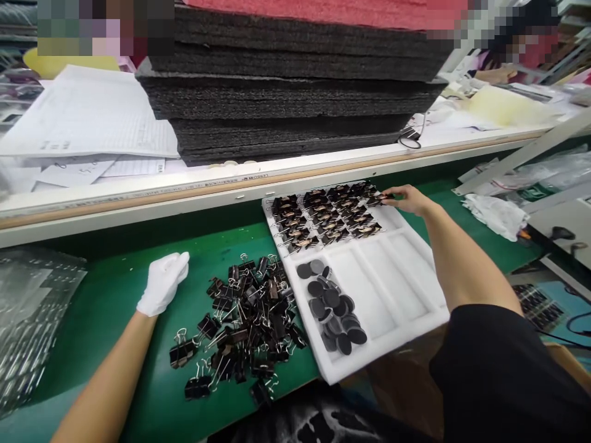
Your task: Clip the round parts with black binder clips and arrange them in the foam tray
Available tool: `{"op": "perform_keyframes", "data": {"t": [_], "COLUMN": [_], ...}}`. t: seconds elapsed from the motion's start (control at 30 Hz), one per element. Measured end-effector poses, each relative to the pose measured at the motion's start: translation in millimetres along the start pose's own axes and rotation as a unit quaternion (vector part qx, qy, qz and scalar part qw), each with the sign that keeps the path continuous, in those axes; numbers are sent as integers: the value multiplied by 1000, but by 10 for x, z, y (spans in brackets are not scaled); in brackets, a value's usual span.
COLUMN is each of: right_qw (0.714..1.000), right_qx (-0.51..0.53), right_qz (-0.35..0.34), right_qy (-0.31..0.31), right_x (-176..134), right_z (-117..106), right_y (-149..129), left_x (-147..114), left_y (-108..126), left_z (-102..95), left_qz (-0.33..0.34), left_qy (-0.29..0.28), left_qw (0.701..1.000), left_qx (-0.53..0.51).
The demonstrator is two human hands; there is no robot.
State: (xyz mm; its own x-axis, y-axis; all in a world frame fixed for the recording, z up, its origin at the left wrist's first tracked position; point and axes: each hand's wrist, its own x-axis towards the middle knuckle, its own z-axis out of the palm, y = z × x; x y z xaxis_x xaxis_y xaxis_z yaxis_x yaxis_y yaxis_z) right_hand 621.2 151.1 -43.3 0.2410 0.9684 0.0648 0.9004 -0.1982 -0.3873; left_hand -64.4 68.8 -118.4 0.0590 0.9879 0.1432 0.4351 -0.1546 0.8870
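Clip (375, 200) black, partly hidden, at far edge of white tray (376, 289); my right hand (406, 200) pinches it. My gloved left hand (162, 283) makes a fist left of the pile (253, 320).

At upper right I see the bare right hand (409, 200) touching a clip in the white tray (376, 298); I can't tell how firmly. The gloved left hand (161, 285), curled, rests left of centre, beside the loose binder clips (256, 317). Dark discs (332, 307) fill a lower-centre compartment.
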Motion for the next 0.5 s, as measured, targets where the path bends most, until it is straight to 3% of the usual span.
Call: {"op": "perform_keyframes", "data": {"t": [0.07,0.23,0.37,0.5], "right_qw": [1000,999,999,996], "right_qx": [16,33,34,31], "right_qz": [3,14,30,61], "right_qy": [-25,-36,14,65], "right_x": [61,109,24,-129], "right_z": [76,216,249,112], "right_y": [9,-41,-155,-237], "left_x": [2,-1,-10,-9], "left_y": [14,19,25,38], "left_z": [-3,-8,-10,-11], "left_qz": [-47,-70,-74,-67], "left_qy": [1,0,-11,-15], "left_qw": [996,992,992,992], "left_qx": [-75,-107,-102,-110]}}
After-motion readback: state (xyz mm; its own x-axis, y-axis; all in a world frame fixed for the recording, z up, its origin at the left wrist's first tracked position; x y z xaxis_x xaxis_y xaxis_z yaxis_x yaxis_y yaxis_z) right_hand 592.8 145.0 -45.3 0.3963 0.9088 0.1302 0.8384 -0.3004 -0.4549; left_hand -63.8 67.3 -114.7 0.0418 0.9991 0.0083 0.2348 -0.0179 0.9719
